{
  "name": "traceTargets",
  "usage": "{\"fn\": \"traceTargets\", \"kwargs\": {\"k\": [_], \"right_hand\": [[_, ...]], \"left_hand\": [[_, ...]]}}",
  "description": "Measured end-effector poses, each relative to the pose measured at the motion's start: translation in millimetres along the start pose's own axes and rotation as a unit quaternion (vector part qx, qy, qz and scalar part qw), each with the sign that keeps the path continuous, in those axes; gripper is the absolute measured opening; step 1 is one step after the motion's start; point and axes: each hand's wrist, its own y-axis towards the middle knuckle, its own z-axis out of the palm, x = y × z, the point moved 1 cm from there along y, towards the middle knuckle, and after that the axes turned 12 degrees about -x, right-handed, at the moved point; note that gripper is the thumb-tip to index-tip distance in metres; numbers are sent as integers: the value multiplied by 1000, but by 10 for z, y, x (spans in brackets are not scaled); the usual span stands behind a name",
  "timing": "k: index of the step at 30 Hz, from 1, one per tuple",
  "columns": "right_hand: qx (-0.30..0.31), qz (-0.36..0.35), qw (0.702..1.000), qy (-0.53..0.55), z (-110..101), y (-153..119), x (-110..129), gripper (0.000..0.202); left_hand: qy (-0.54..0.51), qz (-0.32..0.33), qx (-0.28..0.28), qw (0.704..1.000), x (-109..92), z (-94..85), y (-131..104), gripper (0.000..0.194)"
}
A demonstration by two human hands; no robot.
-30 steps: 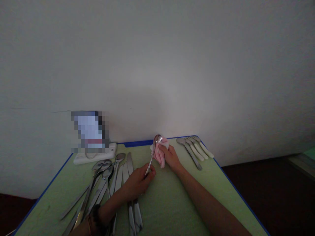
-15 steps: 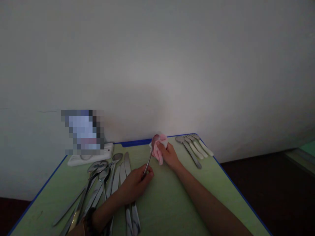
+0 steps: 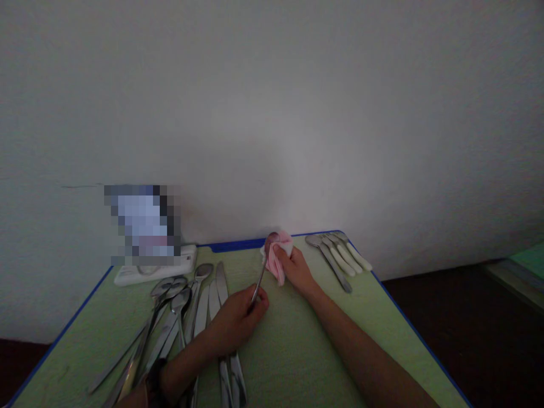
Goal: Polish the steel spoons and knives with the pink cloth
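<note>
1. Holding a metal spoon [image 3: 269, 242] lower centre, the left hand [image 3: 236, 320] is curled around its handle.
2. Soft-looking pink cloth [image 3: 277, 263] is pinched against the bowl by the right hand [image 3: 298, 273].
3. Probably light, stiff, slick; best gripped mid-handle.

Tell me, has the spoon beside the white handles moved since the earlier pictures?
No. Against the far table edge, the spoon lies just as before, beside the white handles; only the whole view has shifted slightly.
</note>
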Motion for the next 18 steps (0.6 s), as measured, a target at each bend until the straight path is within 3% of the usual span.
{"fn": "traceTargets", "kwargs": {"k": [18], "right_hand": [[9, -4, 1000, 18, 6, 5, -8, 36]], "left_hand": [[4, 20, 0, 1000, 23, -5, 7, 19]]}}
